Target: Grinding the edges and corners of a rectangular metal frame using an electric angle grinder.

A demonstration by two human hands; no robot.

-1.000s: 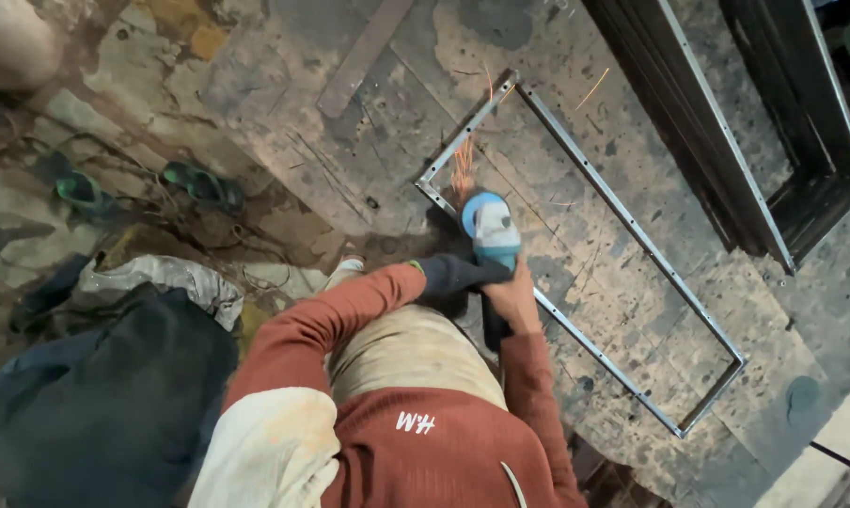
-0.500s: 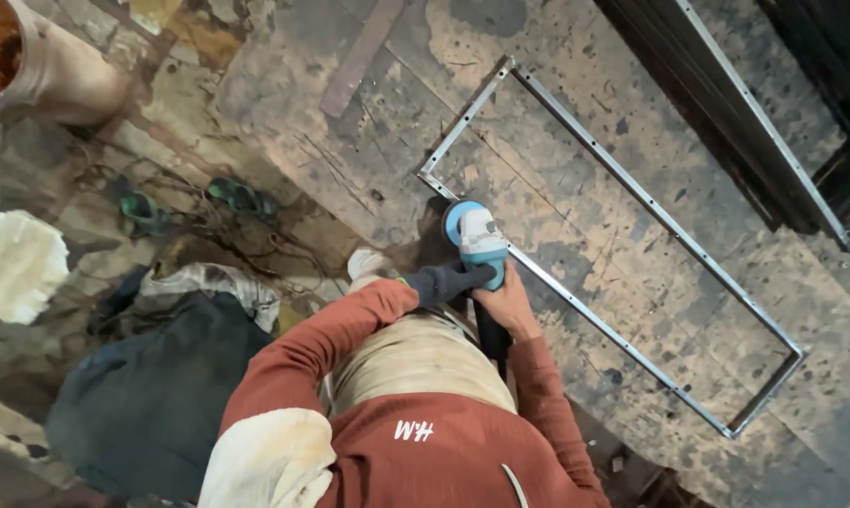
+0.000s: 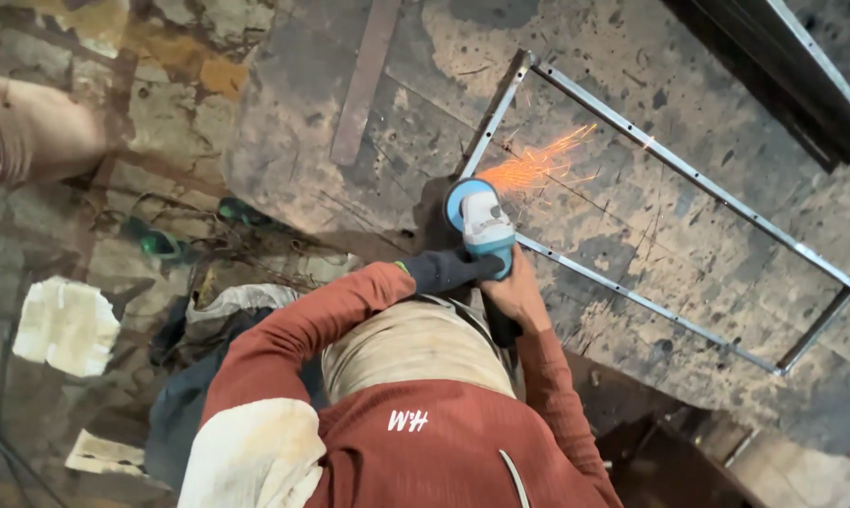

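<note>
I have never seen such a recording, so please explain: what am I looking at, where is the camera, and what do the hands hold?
The camera looks straight down from above onto a person in a rust-red shirt, bent over a workbench. No machine arm appears, only two hands. The left hand, in a dark glove, and the bare right hand grip a blue and white angle grinder. Its disc meets a long rectangular metal frame lying flat, and orange sparks fly off. A flat metal strip lies nearby.

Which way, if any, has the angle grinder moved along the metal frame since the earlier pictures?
No. The angle grinder stays by the same near-left corner of the metal frame; only the view has shifted.
</note>
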